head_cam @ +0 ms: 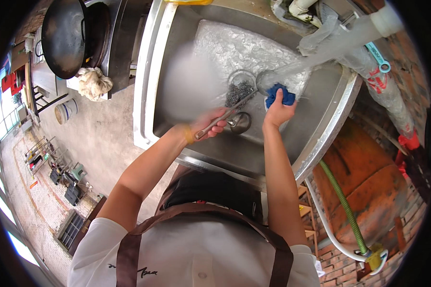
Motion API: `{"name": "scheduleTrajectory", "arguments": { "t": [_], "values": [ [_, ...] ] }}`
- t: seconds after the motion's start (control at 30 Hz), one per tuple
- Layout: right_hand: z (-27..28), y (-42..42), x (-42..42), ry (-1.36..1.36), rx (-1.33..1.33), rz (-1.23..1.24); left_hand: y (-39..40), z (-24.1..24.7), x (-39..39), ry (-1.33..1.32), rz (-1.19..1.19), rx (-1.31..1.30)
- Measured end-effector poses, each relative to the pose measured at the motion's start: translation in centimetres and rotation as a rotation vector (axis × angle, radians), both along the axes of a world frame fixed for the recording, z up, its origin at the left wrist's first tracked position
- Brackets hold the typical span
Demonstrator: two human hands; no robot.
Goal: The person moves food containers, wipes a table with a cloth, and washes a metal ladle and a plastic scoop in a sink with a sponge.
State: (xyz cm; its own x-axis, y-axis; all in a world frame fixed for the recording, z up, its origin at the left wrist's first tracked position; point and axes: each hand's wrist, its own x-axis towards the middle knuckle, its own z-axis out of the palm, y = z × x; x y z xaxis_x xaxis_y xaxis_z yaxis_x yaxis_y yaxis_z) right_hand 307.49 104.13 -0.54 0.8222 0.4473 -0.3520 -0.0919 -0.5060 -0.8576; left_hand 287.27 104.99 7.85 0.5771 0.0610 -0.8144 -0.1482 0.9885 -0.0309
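Note:
In the middle of the head view, my left hand (211, 123) is closed around the long handle of a metal ladle (267, 81). Its bowl points away to the right, under a stream of running water. My right hand (280, 112) grips a bunched blue cloth (277, 94) right beside the ladle's bowl. Both hands are over a stainless steel sink (215, 146). Dark scouring wire (239, 92) lies near the ladle, partly behind its handle. Below the handle is a small round metal piece (241, 123), partly hidden by my left fingers. Rippling water covers the far part of the sink floor.
Water pours from a white pipe (385, 21) at upper right. A plastic-wrapped pipe (385, 95) runs along the brick wall. Left of the sink are a large wok (63, 39), a crumpled rag (93, 84) and a white bucket (66, 111). A green ribbed hose (344, 208) hangs at right.

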Motion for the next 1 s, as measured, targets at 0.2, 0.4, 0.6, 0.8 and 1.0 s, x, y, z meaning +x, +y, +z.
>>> {"name": "scheduleTrajectory", "arguments": {
  "t": [0.2,0.4,0.6,0.8,1.0],
  "values": [
    [-7.0,-1.6,-1.6,-0.758,-0.151,0.903,-1.3,-1.0,-1.3,-0.097,0.136,-0.111],
    [-7.3,0.0,-1.7,-0.752,-0.339,0.905,-2.4,-1.1,-1.4,-0.110,0.181,-0.016],
    [-5.7,2.1,-3.9,-0.289,-0.330,0.986,-3.4,-0.5,-2.2,-0.040,0.113,-0.101],
    [-6.8,1.0,-3.4,-0.675,-0.150,0.941,-4.2,-0.7,-2.8,-0.075,0.131,-0.072],
    [-5.9,-4.3,-4.4,-0.466,-0.493,0.632,-6.5,-0.2,-1.8,0.033,-0.009,0.030]
  ]
}}
